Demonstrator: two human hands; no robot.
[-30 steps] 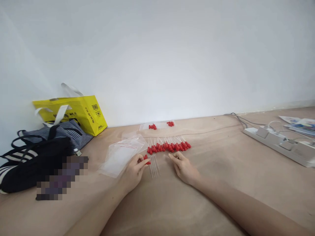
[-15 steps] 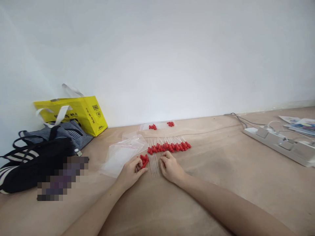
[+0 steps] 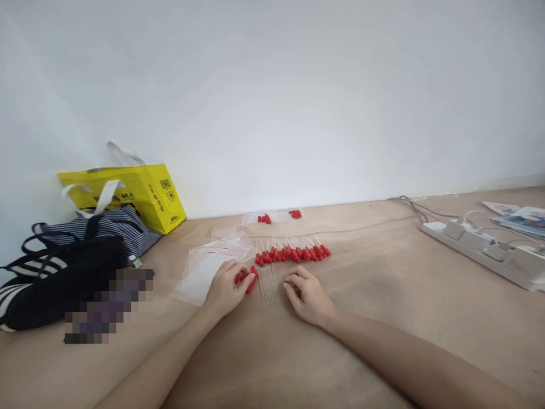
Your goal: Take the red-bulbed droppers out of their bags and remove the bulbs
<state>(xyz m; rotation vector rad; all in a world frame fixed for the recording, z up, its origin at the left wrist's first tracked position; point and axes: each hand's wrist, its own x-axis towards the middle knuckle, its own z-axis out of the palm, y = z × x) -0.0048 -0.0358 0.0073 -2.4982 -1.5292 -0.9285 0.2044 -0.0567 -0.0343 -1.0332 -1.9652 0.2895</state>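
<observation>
My left hand (image 3: 225, 288) is at a small pile of red rubber bulbs (image 3: 252, 280), with thumb and forefinger closed around one of them. Right of the pile, several thin clear tubes (image 3: 268, 285) lie side by side on the table. My right hand (image 3: 307, 295) rests just right of these tubes, its fingers loosely curled, a gap showing by the thumb and nothing visible in it. Beyond both hands stretches a row of droppers (image 3: 293, 254), clear tubes fitted with red bulbs, their bulbs toward me.
Clear zip bags (image 3: 200, 272) lie left of the tubes. Farther back, another bag (image 3: 279, 216) has red bulbs on it. A yellow bag (image 3: 164, 199), a striped bag (image 3: 142, 236) and a black bag (image 3: 85, 267) stand left. A power strip (image 3: 468, 247) and papers (image 3: 522, 218) are right.
My right hand has drawn back to the right, away from the tubes, and its fingers have loosened. My left hand has shifted slightly up and left among the red bulbs.
</observation>
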